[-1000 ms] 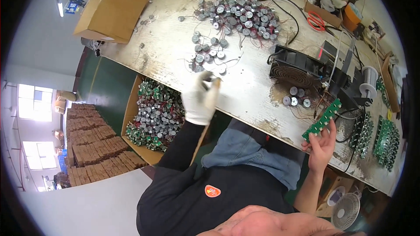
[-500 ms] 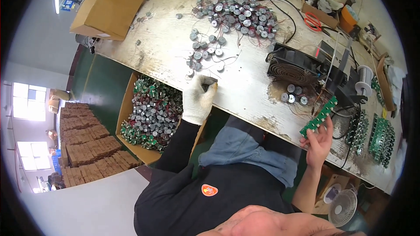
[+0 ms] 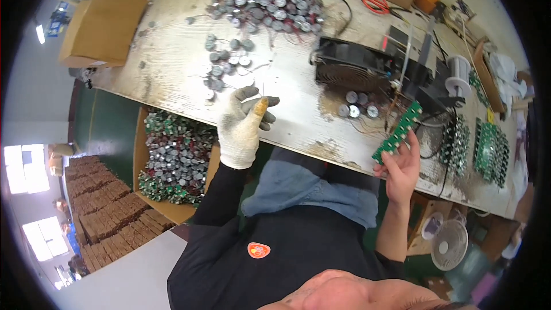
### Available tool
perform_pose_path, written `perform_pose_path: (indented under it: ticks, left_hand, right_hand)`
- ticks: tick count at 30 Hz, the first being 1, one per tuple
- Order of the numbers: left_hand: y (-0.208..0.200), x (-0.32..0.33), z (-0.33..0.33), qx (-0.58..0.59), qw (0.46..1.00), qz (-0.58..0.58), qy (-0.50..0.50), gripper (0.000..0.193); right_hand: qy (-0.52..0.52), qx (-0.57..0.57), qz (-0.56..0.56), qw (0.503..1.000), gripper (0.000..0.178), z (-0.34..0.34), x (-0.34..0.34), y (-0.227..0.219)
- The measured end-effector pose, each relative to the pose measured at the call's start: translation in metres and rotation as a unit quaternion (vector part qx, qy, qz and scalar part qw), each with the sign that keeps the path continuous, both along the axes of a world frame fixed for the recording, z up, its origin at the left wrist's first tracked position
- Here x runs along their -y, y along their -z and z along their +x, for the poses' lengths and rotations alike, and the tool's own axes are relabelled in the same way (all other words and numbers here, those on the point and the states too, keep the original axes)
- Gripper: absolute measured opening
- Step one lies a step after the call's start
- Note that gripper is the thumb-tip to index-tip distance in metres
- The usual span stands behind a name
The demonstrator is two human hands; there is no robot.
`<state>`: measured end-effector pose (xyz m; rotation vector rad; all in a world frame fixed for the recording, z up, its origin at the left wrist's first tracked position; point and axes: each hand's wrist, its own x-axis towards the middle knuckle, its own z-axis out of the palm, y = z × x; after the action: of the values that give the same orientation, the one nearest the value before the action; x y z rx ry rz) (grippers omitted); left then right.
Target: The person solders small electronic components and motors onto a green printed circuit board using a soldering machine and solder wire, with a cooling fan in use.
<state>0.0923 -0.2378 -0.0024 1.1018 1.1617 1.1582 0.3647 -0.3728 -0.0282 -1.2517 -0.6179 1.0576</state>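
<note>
My left hand [image 3: 243, 119], in a white glove with grey fingertips and a yellowed thumb tip, hovers over the front edge of the table. Its fingers are apart and hold nothing I can make out. Just beyond it lies a loose group of small round metal motors [image 3: 216, 70] with thin wires. My bare right hand [image 3: 402, 167] pinches the lower end of a long green circuit board strip [image 3: 397, 132], held tilted above the table's right side. Several more round motors [image 3: 354, 112] rest beside that strip, in front of a black fan [image 3: 353, 72].
A larger pile of motors [image 3: 270, 7] covers the back of the table [image 3: 178, 74]. Below its front edge stands a carton [image 3: 139, 161] full of motors and green boards. To the right are a wire spool [image 3: 458, 74], rows of green boards [image 3: 489, 152] and red-handled scissors [image 3: 375, 2].
My left hand has opened, its fingers spreading from a closed curl. The whole view has shifted, so the table's contents sit further left. My right hand still holds the board strip.
</note>
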Motion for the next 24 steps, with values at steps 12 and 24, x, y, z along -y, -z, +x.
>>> perform_pose_path:
  ticks: [12,24]
  left_hand:
    - [0.003,0.028,0.065,0.006,0.962,-0.164,0.22,0.029]
    - [0.009,0.036,0.112,-0.012,0.928,-0.185,0.323,0.026]
  right_hand:
    - [-0.024,-0.038,0.016,0.999,0.073,-0.001,0.0,0.005]
    - [-0.04,-0.082,0.036,0.995,0.072,0.006,0.0,-0.003]
